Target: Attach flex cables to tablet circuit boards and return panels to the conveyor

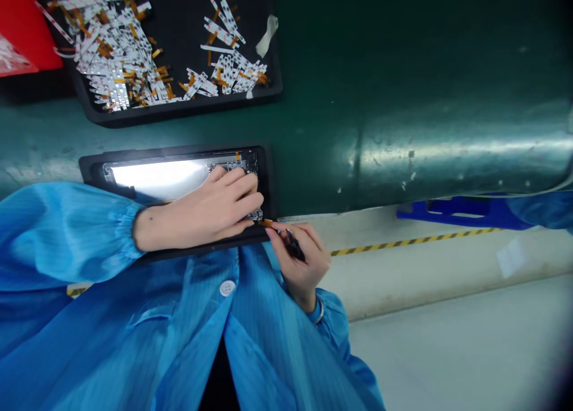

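A flat electronic device [156, 181] with a bright silver panel and a circuit board at its right end lies in a black tray [96, 167] close to my body. Over the circuit board rests my left hand [210, 208], its fingers spread and bent down onto the parts, hiding much of the board. At the tray's lower right corner my right hand [304, 258] pinches an orange flex cable [267, 223] between thumb and forefinger. A slim black tool [295, 245] sits within that same hand; its kind is unclear.
Beyond the device, a larger black tray [179, 107] holds many white strips with orange tails [119, 58]. A red bin [27, 22] stands at the far left. The green tabletop [403, 100] stretches right. Past its edge are a blue plastic object [465, 212] and another person's blue sleeve [544, 209].
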`<action>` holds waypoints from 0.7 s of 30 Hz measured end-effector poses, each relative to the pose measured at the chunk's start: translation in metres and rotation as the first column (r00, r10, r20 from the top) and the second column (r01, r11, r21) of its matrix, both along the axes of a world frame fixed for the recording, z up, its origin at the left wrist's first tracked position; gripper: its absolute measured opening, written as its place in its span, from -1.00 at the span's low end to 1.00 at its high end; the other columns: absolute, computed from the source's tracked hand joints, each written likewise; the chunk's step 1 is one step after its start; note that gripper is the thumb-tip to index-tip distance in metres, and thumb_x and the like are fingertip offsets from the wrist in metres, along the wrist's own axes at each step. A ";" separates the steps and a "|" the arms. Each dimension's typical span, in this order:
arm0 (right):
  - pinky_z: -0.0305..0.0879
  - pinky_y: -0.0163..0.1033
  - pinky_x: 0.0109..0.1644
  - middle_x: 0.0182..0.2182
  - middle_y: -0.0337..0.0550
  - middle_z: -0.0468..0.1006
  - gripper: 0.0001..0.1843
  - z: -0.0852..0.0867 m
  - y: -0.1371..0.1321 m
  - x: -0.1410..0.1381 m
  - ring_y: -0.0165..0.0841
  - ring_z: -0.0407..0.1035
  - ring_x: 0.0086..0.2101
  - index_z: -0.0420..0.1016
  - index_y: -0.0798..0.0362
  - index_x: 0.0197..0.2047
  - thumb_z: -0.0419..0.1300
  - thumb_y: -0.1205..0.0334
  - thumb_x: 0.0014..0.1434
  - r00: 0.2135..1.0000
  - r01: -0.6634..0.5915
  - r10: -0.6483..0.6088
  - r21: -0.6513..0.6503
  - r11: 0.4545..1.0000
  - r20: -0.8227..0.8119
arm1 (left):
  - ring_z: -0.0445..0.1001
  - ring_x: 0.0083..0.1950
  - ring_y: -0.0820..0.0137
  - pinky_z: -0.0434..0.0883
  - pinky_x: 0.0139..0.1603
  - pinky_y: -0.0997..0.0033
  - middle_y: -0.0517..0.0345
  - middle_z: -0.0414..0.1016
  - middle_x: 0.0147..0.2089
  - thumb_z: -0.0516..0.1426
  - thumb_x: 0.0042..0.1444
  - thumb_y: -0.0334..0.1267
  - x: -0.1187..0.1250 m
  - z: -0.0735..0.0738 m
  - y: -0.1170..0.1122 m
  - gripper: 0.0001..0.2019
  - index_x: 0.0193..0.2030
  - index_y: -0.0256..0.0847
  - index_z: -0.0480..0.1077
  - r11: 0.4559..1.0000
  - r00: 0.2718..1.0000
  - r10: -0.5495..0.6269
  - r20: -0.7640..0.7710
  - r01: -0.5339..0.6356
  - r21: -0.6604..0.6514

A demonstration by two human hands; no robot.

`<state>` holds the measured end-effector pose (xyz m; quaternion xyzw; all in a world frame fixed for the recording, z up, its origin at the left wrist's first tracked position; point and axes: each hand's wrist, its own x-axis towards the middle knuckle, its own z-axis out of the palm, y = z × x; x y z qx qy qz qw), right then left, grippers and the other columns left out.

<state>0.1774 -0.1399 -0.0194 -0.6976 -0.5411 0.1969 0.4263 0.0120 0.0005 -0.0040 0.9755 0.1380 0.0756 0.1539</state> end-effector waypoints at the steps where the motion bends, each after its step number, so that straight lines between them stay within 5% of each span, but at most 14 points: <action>1: 0.40 -0.30 -0.47 -0.45 -0.25 0.54 -0.86 -0.002 0.001 -0.001 -0.45 0.36 -0.56 0.62 -0.05 -0.20 0.31 0.37 0.19 1.000 -0.012 0.012 0.013 1.000 0.002 | 0.29 -0.16 0.16 0.15 -0.24 0.22 -0.06 0.40 -0.14 0.11 0.30 -0.22 0.000 0.000 0.000 -0.86 -0.19 -0.26 0.34 1.000 1.000 0.002 0.001 -0.002 -0.012; 13: 0.48 -0.31 -0.37 -0.41 -0.21 0.60 -0.78 -0.022 0.004 0.003 -0.40 0.50 -0.46 0.55 -0.05 -0.12 0.30 0.42 0.18 0.931 -0.267 0.203 0.184 0.946 0.303 | 0.26 -0.21 0.21 0.12 -0.28 0.24 0.06 0.39 -0.19 0.16 0.26 -0.27 -0.001 -0.004 -0.002 -0.92 -0.21 -0.19 0.33 0.996 0.994 -0.085 0.071 0.085 0.015; 21: 0.45 -0.31 -0.46 -0.46 -0.25 0.60 -0.78 -0.030 0.007 0.010 -0.42 0.45 -0.55 0.54 -0.07 -0.12 0.32 0.38 0.17 0.923 -0.302 0.217 0.246 0.921 0.319 | 0.29 -0.22 0.24 0.25 -0.22 0.29 0.05 0.39 -0.24 0.13 0.28 -0.33 0.002 -0.002 0.003 -0.95 -0.22 -0.25 0.35 0.994 0.993 -0.108 0.056 0.106 0.028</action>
